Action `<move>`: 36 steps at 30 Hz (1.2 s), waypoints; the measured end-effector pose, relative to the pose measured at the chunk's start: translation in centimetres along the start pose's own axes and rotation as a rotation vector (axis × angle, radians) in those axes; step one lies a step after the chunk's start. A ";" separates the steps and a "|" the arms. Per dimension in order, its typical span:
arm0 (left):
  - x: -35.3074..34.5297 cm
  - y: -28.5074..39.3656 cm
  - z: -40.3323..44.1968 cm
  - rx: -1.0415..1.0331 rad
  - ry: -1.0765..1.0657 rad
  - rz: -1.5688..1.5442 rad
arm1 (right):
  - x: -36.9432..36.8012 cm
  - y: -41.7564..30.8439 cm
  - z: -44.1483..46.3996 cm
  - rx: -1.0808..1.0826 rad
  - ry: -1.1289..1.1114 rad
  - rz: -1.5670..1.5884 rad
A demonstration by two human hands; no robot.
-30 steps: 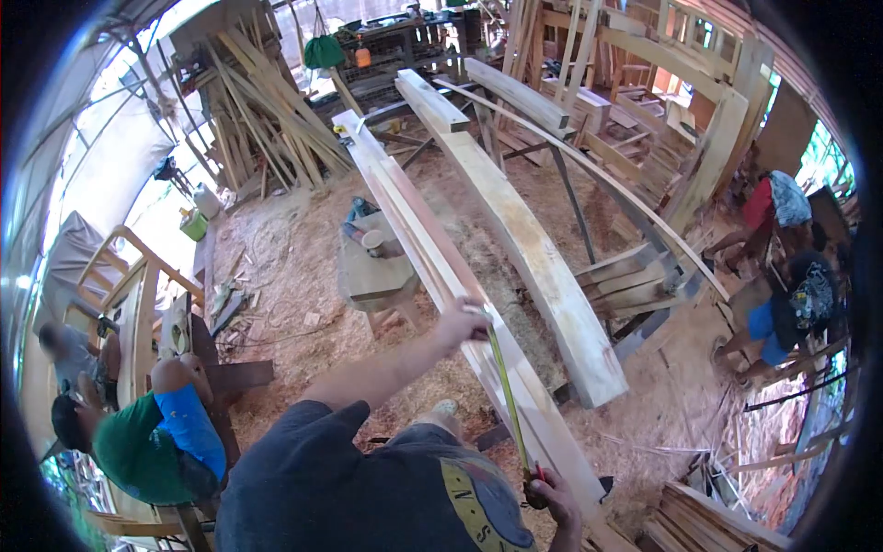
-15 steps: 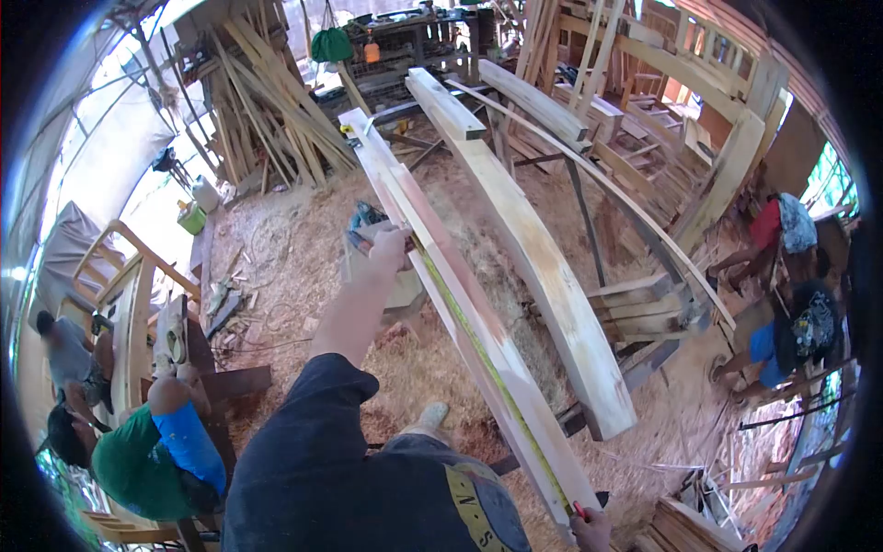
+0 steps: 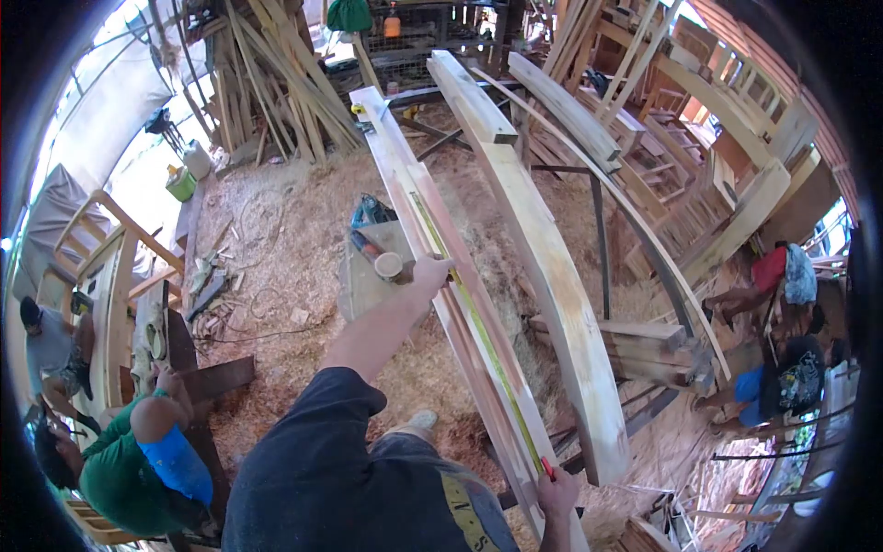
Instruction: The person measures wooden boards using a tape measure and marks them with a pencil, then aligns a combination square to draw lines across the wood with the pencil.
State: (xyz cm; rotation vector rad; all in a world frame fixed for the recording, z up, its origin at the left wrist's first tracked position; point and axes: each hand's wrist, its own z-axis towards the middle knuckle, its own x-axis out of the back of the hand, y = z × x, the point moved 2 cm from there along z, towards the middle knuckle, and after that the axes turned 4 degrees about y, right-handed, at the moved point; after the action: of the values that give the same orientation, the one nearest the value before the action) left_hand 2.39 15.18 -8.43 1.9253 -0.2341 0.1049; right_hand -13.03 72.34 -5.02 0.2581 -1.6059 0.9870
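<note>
A yellow tape measure blade (image 3: 498,365) lies extended along a long pale and reddish board (image 3: 478,276). My left hand (image 3: 429,276) is closed over the blade at the board's left edge, partway along, and the blade's far end lies beyond it. Near the board's close end is my right hand (image 3: 557,494), closed around a small red object (image 3: 548,468), perhaps a pencil, beside the blade. The tape's case is hidden. Something small and yellow (image 3: 358,109) sits at the board's far end.
A thick curved beam (image 3: 543,267) runs to the right of the board. Left of it, a low stool (image 3: 354,284) bears a power tool (image 3: 372,250). One person in green (image 3: 129,469) crouches at lower left, others behind; more people (image 3: 791,368) are at right.
My left hand first moved the tape out toward the board's far end, then came back partway along it, leaving the blade lying flat. My right hand has shifted slightly up and left.
</note>
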 end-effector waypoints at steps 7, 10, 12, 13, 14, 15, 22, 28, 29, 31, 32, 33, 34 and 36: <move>0.6 -1.2 5.3 -0.106 0.020 0.363 | -2.1 -8.5 5.9 -0.160 -0.172 0.034; 0.4 -2.1 7.0 -0.195 0.070 0.381 | -4.6 -8.9 7.6 -0.165 -0.168 0.012; 0.4 -1.5 6.9 -0.244 0.109 0.454 | -5.6 -8.7 8.3 -0.166 -0.159 -0.013; 0.6 -1.0 6.7 -0.268 0.130 0.490 | -5.8 -9.3 8.7 -0.165 -0.150 -0.010; 0.8 -0.6 6.4 -0.297 0.106 0.489 | -6.0 -9.9 9.0 -0.164 -0.141 -0.008; 1.0 -0.2 6.1 -0.327 0.082 0.486 | -6.2 -10.1 9.2 -0.150 -0.128 -0.030; 1.0 0.1 7.0 -0.256 0.154 0.401 | -6.9 -11.3 10.7 -0.066 -0.090 -0.120; 1.5 0.1 7.2 -0.206 0.087 0.280 | -6.9 -13.1 11.3 -0.095 -0.114 -0.131; 1.5 0.1 7.2 -0.223 0.093 0.272 | -7.2 -12.8 11.4 -0.090 -0.118 -0.138; 1.5 0.0 7.4 -0.258 0.103 0.255 | -8.1 -12.0 11.5 -0.093 -0.113 -0.118; 1.5 -0.1 7.5 -0.259 0.109 0.254 | -8.3 -11.8 11.6 -0.094 -0.109 -0.108; 1.4 -0.2 7.6 -0.261 0.115 0.253 | -8.4 -11.5 11.6 -0.089 -0.112 -0.125; 1.3 -0.3 7.7 -0.262 0.119 0.252 | -7.9 -12.7 11.6 -0.085 -0.114 -0.142; 1.2 -0.2 7.9 -0.263 0.120 0.248 | -7.8 -13.0 11.8 -0.102 -0.124 -0.134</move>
State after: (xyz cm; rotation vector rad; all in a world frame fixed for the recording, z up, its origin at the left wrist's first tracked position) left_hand 3.33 7.80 -11.25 1.6162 -0.3862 0.3375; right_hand -10.66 53.29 -5.70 0.3577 -1.7227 0.7974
